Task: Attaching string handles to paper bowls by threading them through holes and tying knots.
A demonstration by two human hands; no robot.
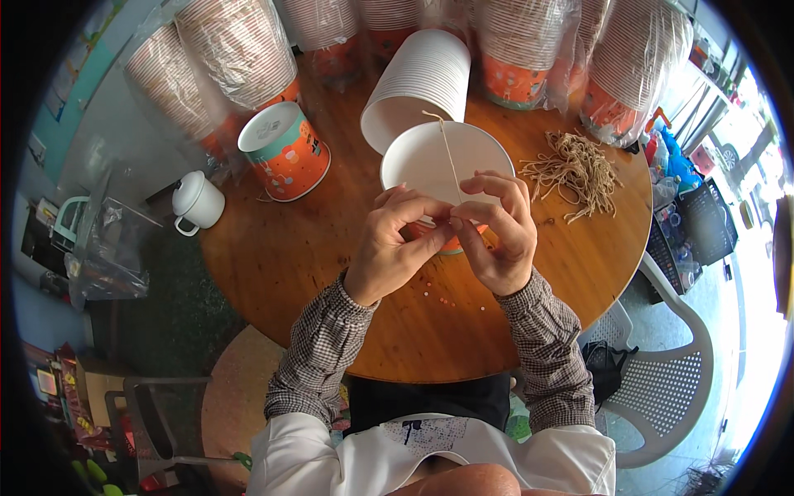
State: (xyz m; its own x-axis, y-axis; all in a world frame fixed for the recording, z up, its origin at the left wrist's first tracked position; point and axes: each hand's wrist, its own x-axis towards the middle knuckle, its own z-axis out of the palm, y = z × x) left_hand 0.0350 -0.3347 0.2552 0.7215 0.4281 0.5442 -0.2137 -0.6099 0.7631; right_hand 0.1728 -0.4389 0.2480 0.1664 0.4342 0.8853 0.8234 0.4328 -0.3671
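Observation:
A thin beige string [451, 159] runs from the far rim of a paper bucket [413, 157] down to my fingertips. My left hand [395, 240] and my right hand [501, 236] meet over the bucket's near rim, both pinching the string's end between thumb and forefinger. The right hand's other fingers are curled. White inside and orange outside, the bucket stands in front of me, its near side partly covered by my hands. Exactly how the string is fixed at the far rim is too small to tell.
A stack of white buckets [426, 74] lies on its side behind. An upturned orange bucket [291, 165] and a white lidded mug [198, 202] are at left. Loose strings [575, 172] lie at right. Wrapped bucket stacks [236, 50] line the wooden table's [331, 331] far edge.

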